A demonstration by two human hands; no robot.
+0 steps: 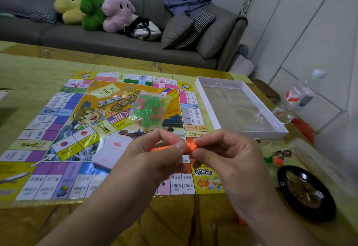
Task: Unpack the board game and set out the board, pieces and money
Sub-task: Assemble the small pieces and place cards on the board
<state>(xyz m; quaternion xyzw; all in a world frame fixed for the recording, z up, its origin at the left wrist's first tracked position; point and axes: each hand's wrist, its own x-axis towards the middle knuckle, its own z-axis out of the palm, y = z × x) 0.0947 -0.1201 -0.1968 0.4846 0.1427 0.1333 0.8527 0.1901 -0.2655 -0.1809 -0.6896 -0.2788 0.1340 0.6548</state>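
Above the board [58, 110], left hand [155, 148] and right hand [224, 148] both pinched a small orange piece [189, 147], seemingly assembling it; bagged houses [150, 110] lay unopened.

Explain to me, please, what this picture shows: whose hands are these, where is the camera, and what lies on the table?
There is no machine here. A person wears one camera on the head, and it looks forward and down, so you see that person's own two hands. The left hand and the right hand together pinch a small orange piece. On the table lies the unfolded game board. On the board rest a clear bag of green and red pieces and a wrapped pack of cards. To the right stand the white box tray, some small standing tokens, a black dish and a water bottle. Behind is a grey sofa.
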